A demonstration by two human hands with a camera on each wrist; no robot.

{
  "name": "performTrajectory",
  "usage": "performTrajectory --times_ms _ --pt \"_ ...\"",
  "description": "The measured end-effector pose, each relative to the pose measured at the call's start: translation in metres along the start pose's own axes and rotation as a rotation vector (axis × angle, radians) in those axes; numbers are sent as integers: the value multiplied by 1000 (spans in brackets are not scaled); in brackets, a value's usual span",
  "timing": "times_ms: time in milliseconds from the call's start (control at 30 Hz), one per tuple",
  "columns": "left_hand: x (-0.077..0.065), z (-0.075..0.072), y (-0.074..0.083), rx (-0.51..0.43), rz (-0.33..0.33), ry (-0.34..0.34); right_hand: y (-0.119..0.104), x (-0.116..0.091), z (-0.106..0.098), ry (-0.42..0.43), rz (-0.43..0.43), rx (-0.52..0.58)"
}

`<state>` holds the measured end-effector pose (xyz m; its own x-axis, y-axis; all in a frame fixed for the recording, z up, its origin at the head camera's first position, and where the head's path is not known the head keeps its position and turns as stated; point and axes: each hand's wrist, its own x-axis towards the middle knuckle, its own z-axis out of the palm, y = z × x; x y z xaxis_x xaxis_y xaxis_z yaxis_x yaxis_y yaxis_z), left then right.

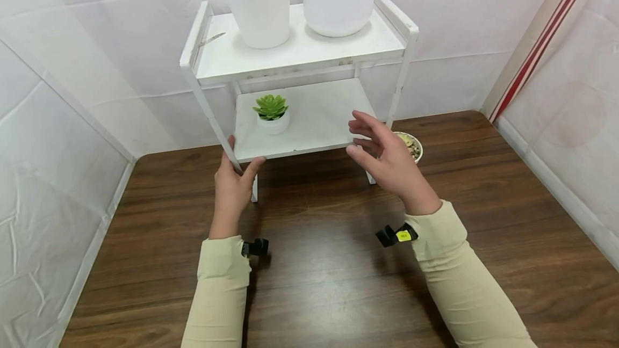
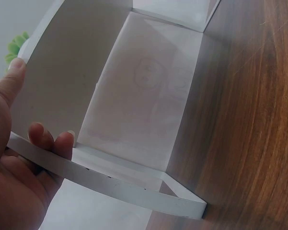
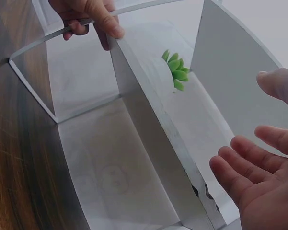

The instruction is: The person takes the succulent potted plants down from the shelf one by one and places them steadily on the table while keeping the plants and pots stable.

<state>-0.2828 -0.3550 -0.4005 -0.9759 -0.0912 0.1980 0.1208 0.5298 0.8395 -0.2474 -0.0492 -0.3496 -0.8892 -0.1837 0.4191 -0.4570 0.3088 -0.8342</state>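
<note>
A white two-tier plant stand (image 1: 329, 111) stands against the back wall. My left hand (image 1: 233, 189) grips its left front leg at the lower shelf, thumb along the shelf's front edge. In the left wrist view, the fingers (image 2: 63, 144) curl round the frame bar. My right hand (image 1: 389, 162) is at the stand's right front side, fingers spread and loosely bent, holding nothing. A small green succulent in a white pot (image 1: 273, 124) sits on the lower shelf toward the left. Two larger white pots, a tapered one (image 1: 261, 12) and a rounded one (image 1: 338, 7), stand on the top shelf.
Behind my right hand, another small potted succulent (image 1: 411, 146) stands on the dark wooden table (image 1: 309, 262), partly hidden. White sheeting (image 1: 459, 26) covers the walls at the back and sides. A red-striped strip (image 1: 541, 42) runs down the back right corner.
</note>
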Motion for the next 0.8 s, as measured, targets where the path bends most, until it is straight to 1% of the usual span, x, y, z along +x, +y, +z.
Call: performTrajectory --times_ms 267,567,800 --pt "0 0 0 -6 -1 -1 -1 10 8 4 -9 88" --pt "0 0 0 -9 11 10 -3 17 17 9 -7 115" --pt "0 0 -2 -21 16 1 -4 20 21 11 -4 116"
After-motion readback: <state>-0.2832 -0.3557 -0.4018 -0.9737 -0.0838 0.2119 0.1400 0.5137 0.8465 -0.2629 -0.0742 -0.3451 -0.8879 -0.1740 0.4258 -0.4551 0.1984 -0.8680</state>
